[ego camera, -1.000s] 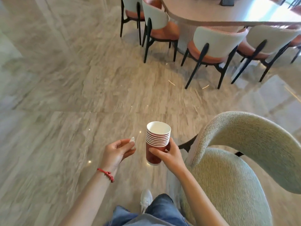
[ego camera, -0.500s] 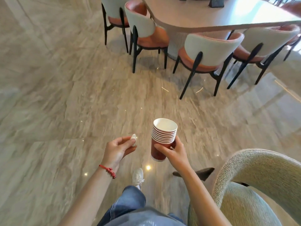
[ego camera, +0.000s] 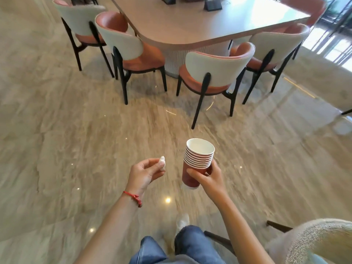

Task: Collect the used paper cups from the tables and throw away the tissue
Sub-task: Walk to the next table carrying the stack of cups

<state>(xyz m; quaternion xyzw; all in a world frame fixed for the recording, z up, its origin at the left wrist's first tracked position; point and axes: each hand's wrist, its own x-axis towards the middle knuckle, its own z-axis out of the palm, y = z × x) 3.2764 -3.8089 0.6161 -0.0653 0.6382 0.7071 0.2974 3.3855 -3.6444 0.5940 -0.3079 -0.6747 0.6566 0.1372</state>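
Observation:
A stack of several red paper cups [ego camera: 197,162] with white insides is upright in my right hand [ego camera: 208,177], whose fingers wrap around the lowest cup. My left hand [ego camera: 143,173] is a little to the left of the stack, at about the same height. It pinches a small crumpled white tissue [ego camera: 162,161] between thumb and fingertips. Both hands hover over the marble floor in front of my legs.
A long beige table [ego camera: 190,25] stands ahead with dark objects on it. Several white-backed chairs with orange seats [ego camera: 213,73] ring its near side. A green upholstered armchair [ego camera: 320,241] is at the lower right. Open marble floor [ego camera: 66,140] lies to the left.
I have walked forward: the table and chairs are closer and the green armchair has slid off to the lower right. Both hands keep their hold on the cups and tissue.

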